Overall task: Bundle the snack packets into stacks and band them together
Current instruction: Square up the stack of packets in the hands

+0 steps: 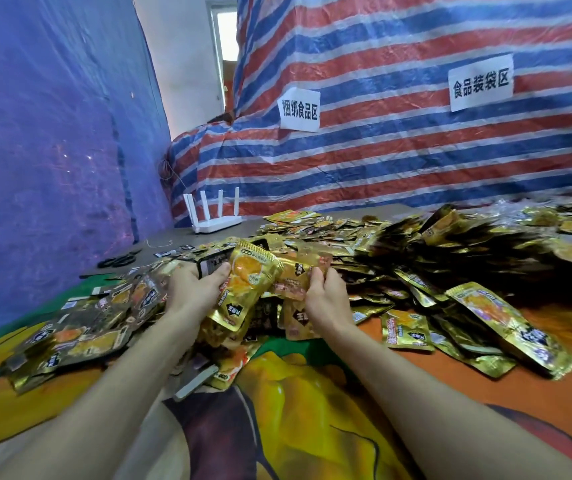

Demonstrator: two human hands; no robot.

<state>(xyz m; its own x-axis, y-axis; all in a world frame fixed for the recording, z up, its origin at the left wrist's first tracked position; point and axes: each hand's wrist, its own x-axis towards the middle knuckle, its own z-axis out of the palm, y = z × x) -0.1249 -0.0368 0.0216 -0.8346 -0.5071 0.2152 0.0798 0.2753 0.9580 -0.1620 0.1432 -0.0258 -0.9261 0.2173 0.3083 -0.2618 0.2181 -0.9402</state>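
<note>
Both hands hold gold packets above the middle of the heap. Left hand (194, 289): grip closed around a gold snack packet (246, 289) with an orange picture on its face, thumb pressed on the front, fingers behind; the packet stands nearly upright and tilts slightly right. Right hand (326, 299): grip pinching the top edge of a second gold packet (295, 282), which touches the first on its right side. More packets lie under and behind both hands. The loose pile of packets (416, 251) covers most of the surface (312, 393), which carries a cloth printed in orange, yellow and green. A further spread of packets (80, 334) lies to the left. A white router (213, 216) with four upright antennas stands at the far left end, near a pair of black scissors (118, 260). A striped tarpaulin (398, 150) behind carries two paper signs (300, 110).
</note>
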